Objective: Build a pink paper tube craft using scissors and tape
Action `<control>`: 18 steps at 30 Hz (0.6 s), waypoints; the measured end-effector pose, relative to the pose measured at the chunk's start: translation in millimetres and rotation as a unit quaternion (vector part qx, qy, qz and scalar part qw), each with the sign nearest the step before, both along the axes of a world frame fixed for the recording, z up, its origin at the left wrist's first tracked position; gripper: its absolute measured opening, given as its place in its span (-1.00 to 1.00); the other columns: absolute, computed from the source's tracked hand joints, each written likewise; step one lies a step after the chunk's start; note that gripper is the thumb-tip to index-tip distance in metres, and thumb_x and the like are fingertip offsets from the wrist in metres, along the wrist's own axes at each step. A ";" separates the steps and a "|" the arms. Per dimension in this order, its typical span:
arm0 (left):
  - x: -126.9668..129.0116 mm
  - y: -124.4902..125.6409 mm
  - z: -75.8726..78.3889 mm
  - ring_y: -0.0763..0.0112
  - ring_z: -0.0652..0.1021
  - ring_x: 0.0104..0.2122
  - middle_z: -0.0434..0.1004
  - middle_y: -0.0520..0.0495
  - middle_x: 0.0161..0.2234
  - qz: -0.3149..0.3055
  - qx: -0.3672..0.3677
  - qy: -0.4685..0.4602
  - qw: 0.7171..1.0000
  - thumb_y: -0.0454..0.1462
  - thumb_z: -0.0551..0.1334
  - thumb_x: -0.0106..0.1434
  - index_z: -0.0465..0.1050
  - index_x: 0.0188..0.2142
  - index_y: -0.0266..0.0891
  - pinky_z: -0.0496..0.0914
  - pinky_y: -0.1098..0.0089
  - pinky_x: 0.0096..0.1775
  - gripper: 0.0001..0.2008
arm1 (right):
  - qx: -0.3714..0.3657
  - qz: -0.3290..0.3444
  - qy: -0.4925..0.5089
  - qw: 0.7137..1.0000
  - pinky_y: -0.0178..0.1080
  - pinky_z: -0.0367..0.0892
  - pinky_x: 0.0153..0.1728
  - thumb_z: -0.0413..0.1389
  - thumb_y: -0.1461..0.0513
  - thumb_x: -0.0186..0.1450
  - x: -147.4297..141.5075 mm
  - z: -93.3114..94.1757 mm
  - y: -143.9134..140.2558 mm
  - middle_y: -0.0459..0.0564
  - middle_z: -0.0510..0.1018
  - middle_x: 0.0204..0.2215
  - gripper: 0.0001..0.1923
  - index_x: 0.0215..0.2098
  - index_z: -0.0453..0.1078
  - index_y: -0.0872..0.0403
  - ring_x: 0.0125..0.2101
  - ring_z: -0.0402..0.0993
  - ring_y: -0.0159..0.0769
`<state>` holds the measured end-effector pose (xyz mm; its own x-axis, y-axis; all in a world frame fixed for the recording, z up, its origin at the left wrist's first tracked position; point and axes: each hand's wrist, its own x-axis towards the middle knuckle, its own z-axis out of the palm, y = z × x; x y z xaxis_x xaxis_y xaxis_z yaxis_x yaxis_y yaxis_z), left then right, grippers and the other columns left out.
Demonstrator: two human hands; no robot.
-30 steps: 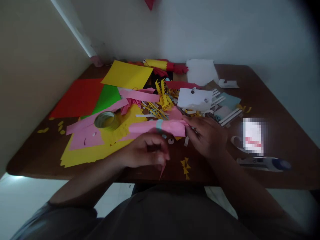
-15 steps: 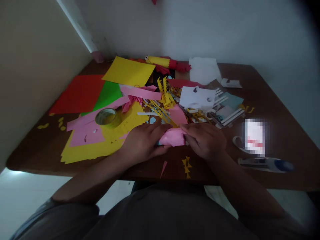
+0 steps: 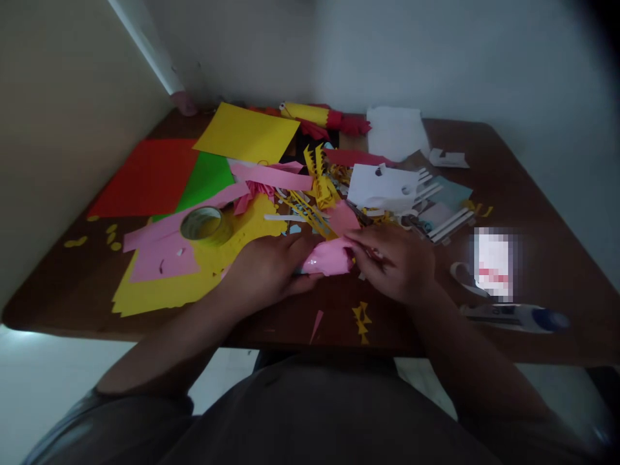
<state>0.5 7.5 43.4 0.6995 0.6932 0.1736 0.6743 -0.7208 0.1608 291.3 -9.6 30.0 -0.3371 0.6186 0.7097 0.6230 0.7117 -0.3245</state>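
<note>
Between my hands lies a pink paper roll (image 3: 329, 258), with a shiny spot on its surface and a bit of pale blue at its left end. My left hand (image 3: 271, 268) is closed around the left end, thumb below and fingers above. At the right end, the thumb and fingertips of my right hand (image 3: 394, 261) pinch the pink paper's edge. Just behind the roll is a flat pink paper piece (image 3: 343, 218). In front of it, near the table edge, lie a thin pink sliver (image 3: 316, 326) and small yellow paper scraps (image 3: 361, 321).
A tape roll (image 3: 206, 226) sits on yellow sheets (image 3: 145, 298) at left. Red (image 3: 145, 177) and green paper (image 3: 208, 184) lie behind. A yellow and red paper figure (image 3: 310, 115) rests at the back. A glue bottle (image 3: 518, 318) lies at right, near white cut card (image 3: 382, 187).
The pink roll and both hands have shifted slightly left and up. My right hand has drawn back a little from the roll's right end, and a shiny spot now shows.
</note>
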 end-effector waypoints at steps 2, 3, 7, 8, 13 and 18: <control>-1.4 2.7 0.5 -0.03 0.79 -0.08 0.80 -0.27 0.10 0.023 -0.004 -0.006 1.000 0.11 0.32 0.61 0.51 0.40 -0.17 0.55 0.19 -0.17 -0.42 | -0.007 0.013 0.063 0.998 -0.04 0.76 0.05 0.27 0.33 0.51 1.9 4.7 0.8 0.01 0.88 0.00 -0.75 0.04 0.67 -0.11 0.01 0.86 -0.09; -1.7 3.7 0.5 -0.03 0.79 -0.09 0.80 -0.27 0.10 0.032 -0.003 -0.007 0.999 0.12 0.33 0.60 0.51 0.40 -0.17 0.54 0.19 -0.18 -0.41 | -0.012 0.024 0.084 0.996 0.03 0.75 0.11 0.27 0.32 0.49 3.3 6.5 1.4 0.05 0.86 0.07 -0.78 -0.01 0.67 -0.10 0.09 0.84 -0.04; -1.2 5.1 -0.5 -0.05 0.79 -0.07 0.79 -0.30 0.15 0.036 0.008 -0.019 0.999 0.11 0.32 0.61 0.48 0.43 -0.20 0.55 0.16 -0.17 -0.40 | -0.053 0.068 0.070 0.994 0.20 0.66 0.31 0.30 0.27 0.48 6.1 6.9 3.9 0.19 0.69 0.40 -0.82 -0.02 0.73 -0.06 0.37 0.68 0.07; -0.8 4.9 -1.0 -0.05 0.79 -0.06 0.79 -0.29 0.15 0.038 0.011 -0.020 0.999 0.10 0.32 0.61 0.48 0.43 -0.20 0.56 0.15 -0.16 -0.40 | -0.057 0.076 0.060 0.994 0.22 0.61 0.37 0.32 0.26 0.49 5.0 5.1 4.1 0.20 0.65 0.44 -0.80 0.03 0.74 -0.06 0.42 0.63 0.09; 0.1 3.7 -2.7 -0.05 0.79 -0.05 0.81 -0.25 0.10 0.063 0.035 -0.018 0.997 0.01 0.36 0.60 0.48 0.42 -0.20 0.56 0.15 -0.14 -0.45 | -0.122 0.068 0.075 0.987 0.25 0.46 0.52 0.36 0.21 0.53 -7.5 -7.4 0.7 0.18 0.59 0.51 -0.70 0.20 0.69 -0.09 0.52 0.53 0.08; 0.1 5.0 -4.2 -0.08 0.79 0.06 0.79 -0.25 0.18 0.046 0.046 -0.037 0.997 -0.05 0.40 0.59 0.48 0.42 -0.20 0.60 0.09 0.00 -0.46 | -0.198 0.086 0.139 0.966 0.17 0.46 0.53 0.39 0.21 0.53 -12.7 -14.3 -1.9 0.18 0.69 0.39 -0.81 0.10 0.68 -0.06 0.49 0.57 0.03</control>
